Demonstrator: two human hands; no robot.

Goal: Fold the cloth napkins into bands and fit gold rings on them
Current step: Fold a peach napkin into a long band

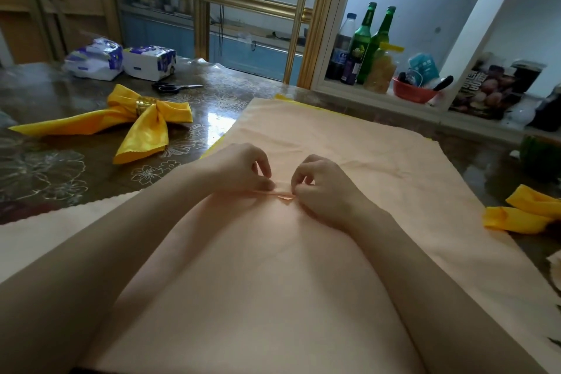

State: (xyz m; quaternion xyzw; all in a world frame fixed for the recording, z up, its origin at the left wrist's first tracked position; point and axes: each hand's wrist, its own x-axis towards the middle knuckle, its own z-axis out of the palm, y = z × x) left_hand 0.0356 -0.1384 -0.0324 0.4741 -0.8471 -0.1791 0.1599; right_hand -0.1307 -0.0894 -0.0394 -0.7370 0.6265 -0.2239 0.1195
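- I count one piece done: a yellow napkin point(145, 127) lies on the table point(60, 167) to my left, gathered into a bow shape with a gold ring point(145, 104) around its middle.
- The peach napkin point(334, 136) in front of me is barely begun. It lies spread almost flat, with only a small raised pleat point(280, 194) at its centre; I see no band yet and no ring on it.
- Another yellow cloth point(522, 215) sits bunched at the right edge of the table. It looks unringed, though part of it is cut off from view.
- I judge the task to be at an early-to-middle stage, with folding and ringing of the peach napkin left to do.
- My left hand point(243, 167) pinches the pleat's left end between thumb and fingertips, the other fingers curled.
- My right hand point(321, 185) pinches the right end the same way, the two hands close together.
- The peach napkin lies directly under both hands and forearms and reaches well beyond them.
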